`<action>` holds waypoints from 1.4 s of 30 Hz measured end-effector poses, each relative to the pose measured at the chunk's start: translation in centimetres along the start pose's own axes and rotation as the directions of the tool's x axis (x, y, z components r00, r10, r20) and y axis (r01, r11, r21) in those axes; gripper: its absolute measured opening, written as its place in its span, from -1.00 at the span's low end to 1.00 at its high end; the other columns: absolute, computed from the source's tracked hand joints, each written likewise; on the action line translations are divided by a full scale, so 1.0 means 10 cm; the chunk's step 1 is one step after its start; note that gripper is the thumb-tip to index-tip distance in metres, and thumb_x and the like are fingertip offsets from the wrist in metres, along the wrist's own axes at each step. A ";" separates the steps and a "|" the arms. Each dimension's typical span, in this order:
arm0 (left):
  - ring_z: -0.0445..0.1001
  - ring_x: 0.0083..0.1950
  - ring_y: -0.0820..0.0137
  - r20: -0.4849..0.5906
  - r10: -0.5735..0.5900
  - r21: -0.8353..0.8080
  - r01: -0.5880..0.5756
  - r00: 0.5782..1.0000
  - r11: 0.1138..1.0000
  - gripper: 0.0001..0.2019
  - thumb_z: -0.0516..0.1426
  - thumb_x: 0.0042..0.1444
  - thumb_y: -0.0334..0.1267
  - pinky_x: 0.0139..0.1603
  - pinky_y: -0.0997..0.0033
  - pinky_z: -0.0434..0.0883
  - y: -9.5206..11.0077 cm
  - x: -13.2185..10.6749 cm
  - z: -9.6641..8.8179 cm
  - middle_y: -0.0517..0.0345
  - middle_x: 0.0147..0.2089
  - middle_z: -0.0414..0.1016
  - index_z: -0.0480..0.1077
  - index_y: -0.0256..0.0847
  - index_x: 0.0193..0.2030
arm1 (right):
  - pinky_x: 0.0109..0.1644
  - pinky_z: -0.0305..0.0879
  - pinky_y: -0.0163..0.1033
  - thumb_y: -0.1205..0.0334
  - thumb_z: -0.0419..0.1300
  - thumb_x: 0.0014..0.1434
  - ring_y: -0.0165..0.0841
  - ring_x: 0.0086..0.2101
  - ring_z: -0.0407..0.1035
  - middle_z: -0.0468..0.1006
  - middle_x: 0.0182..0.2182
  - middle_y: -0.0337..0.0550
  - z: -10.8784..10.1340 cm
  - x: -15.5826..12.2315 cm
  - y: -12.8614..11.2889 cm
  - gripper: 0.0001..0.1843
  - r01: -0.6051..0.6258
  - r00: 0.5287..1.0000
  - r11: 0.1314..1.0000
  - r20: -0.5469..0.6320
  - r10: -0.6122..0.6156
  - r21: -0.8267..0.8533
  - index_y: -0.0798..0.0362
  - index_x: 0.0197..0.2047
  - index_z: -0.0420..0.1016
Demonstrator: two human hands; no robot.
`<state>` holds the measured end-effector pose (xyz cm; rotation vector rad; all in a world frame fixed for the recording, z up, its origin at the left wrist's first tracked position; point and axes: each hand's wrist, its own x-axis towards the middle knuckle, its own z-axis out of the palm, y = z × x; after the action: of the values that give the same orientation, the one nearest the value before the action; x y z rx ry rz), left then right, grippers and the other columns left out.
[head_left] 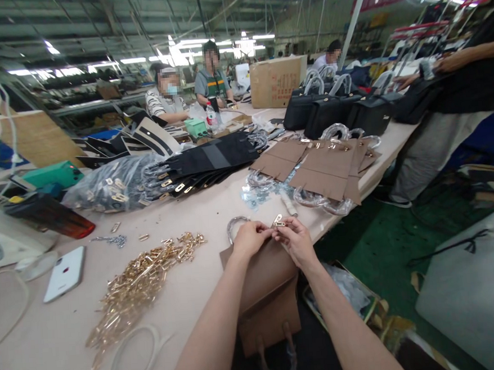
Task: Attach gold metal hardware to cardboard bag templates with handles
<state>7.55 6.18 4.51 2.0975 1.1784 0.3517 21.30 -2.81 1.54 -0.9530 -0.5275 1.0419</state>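
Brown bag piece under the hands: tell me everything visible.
The brown bag piece looks like smooth leather, unfinished. Its far part is at the table; the near part slopes down toward the person's lap. A plastic-wrapped handle hangs at the near end; another loop shows beyond the far edge. The left hand and right hand meet at that edge, fingers around a gold clasp. Whether it's fastened is unclear.
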 end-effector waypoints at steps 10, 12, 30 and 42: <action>0.67 -0.11 0.12 0.036 -0.280 0.258 0.262 0.959 0.930 -0.64 0.40 -0.11 0.13 -0.16 0.32 0.48 0.22 0.24 -0.13 -0.04 -0.22 0.72 0.62 -0.10 -0.33 | -0.15 0.51 -0.15 0.19 0.21 0.29 -0.27 -0.29 0.56 0.63 -0.32 -0.18 -0.17 -0.02 -0.11 -0.88 0.270 0.961 0.696 0.233 -0.150 -0.665 -0.03 -0.16 0.58; 0.67 -0.05 0.05 0.042 -0.292 0.301 0.266 0.956 0.916 -0.67 0.40 -0.09 0.07 -0.10 0.26 0.50 0.28 0.25 -0.16 -0.13 -0.17 0.72 0.62 -0.12 -0.31 | 0.01 0.48 -0.07 0.30 0.13 0.32 -0.20 -0.14 0.54 0.63 -0.19 -0.11 -0.21 -0.07 -0.13 -0.77 0.420 0.908 0.460 0.356 -0.223 -0.783 -0.05 -0.08 0.61; 0.66 -0.03 0.09 0.030 -0.284 0.322 0.260 0.958 0.910 -0.70 0.34 0.02 0.05 -0.07 0.28 0.51 0.26 0.20 -0.15 -0.11 -0.11 0.71 0.63 -0.11 -0.23 | -0.03 0.45 -0.07 0.03 0.34 0.28 -0.16 -0.14 0.51 0.58 -0.16 -0.10 -0.06 -0.24 -0.08 -0.75 0.400 0.912 0.222 0.362 -0.190 -0.889 -0.09 -0.02 0.60; 0.61 -0.25 0.35 0.163 -0.187 0.247 0.143 0.969 0.958 -0.73 0.31 0.07 0.10 -0.32 0.48 0.39 0.15 0.27 -0.13 0.17 -0.31 0.69 0.62 -0.05 -0.35 | -0.04 0.41 -0.08 0.21 0.28 0.27 -0.18 -0.18 0.50 0.63 -0.23 -0.14 0.12 -0.37 0.03 -0.97 0.366 0.929 0.327 0.322 -0.183 -0.871 -0.05 -0.20 0.53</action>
<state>9.26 8.44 6.17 2.1549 1.3243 -0.0637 18.60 -5.60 2.12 -1.6994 -1.4848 0.4095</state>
